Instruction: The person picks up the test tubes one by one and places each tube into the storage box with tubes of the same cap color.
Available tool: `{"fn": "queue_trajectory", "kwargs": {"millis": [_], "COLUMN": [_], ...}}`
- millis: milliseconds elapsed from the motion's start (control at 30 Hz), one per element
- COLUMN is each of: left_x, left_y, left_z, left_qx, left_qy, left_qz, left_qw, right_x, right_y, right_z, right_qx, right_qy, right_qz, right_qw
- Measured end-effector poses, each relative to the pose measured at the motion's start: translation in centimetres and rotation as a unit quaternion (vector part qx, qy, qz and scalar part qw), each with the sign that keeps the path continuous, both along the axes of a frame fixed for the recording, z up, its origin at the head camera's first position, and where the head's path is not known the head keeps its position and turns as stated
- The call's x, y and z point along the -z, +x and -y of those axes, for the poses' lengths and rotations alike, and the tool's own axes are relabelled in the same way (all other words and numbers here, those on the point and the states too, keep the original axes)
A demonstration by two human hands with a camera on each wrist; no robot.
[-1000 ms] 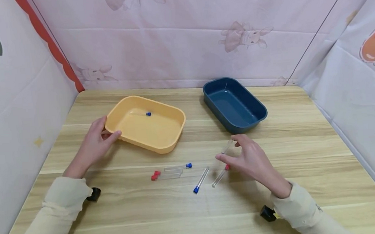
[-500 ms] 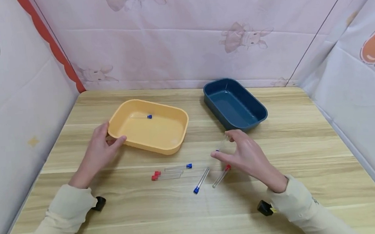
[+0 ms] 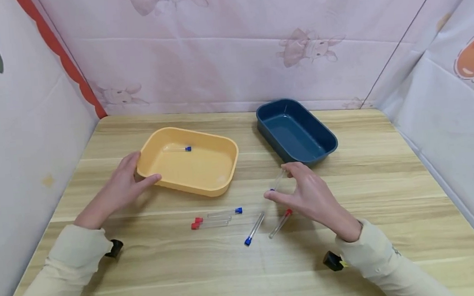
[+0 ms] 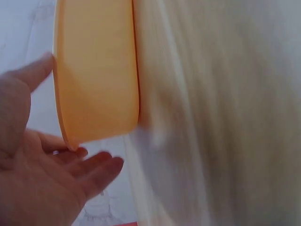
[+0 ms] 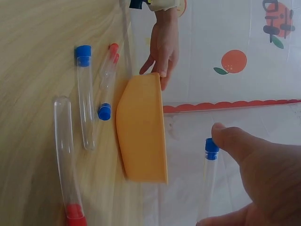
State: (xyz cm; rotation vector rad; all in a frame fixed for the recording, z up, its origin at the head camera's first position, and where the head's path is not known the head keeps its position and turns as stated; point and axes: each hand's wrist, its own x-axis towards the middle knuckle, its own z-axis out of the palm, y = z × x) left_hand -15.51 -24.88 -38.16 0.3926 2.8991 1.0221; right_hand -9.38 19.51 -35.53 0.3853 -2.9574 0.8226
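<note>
In the head view my left hand [image 3: 117, 190] grips the left corner of a yellow plastic box [image 3: 188, 170], thumb at the near rim and fingers on the left side. One clear test tube with a blue cap [image 3: 188, 149] lies inside that box. My right hand [image 3: 314, 197] holds a blue-capped test tube [image 5: 210, 169] above the table; the right wrist view shows the thumb at its cap and a fingertip at its other end. Beneath this hand lies a red-capped tube [image 3: 280, 224], with a blue-capped tube [image 3: 254, 229] to its left.
A dark blue box [image 3: 298, 134] stands just beyond my right hand. Two red-capped tubes [image 3: 213, 223] lie side by side in front of the yellow box, close to a blue-capped tube [image 3: 225, 213]. Patterned cloth walls [image 3: 230, 65] border the wooden table.
The yellow box has shifted slightly right and nearer with my left hand. My right hand has carried its tube a little left and farther from me.
</note>
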Motion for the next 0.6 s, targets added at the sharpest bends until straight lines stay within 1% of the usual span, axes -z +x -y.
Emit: {"fn": "queue_trajectory", "kwargs": {"millis": [133,267,333,433,500,600], "left_x": [-0.2,-0.4,-0.4,-0.4,-0.5,-0.6], "left_y": [-1.3,-2.6,-3.1,-3.6,-3.8,-3.8], "left_z": [0.3,0.5,0.6,0.6,0.7,0.6], "left_qx": [0.019,0.024,0.03,0.043,0.052,0.057], "left_qy": [-0.012,-0.029,-0.037,-0.042,-0.045,-0.044], "left_qz": [0.033,0.066,0.07,0.07,0.067,0.07], "left_qw": [0.9992,0.9971,0.9964,0.9957,0.9954,0.9949], "right_x": [0.0,-0.2,-0.3,-0.4,-0.4,-0.4], "right_y": [0.0,0.0,-0.1,-0.2,-0.2,-0.4], "right_z": [0.1,0.2,0.3,0.4,0.4,0.4], "right_qx": [-0.006,-0.014,-0.016,-0.017,-0.018,-0.021], "right_qy": [-0.003,-0.004,-0.002,-0.002,-0.003,-0.002], "right_qz": [-0.01,-0.017,-0.016,-0.015,-0.015,-0.018], "right_qw": [0.9999,0.9997,0.9997,0.9997,0.9997,0.9996]}}
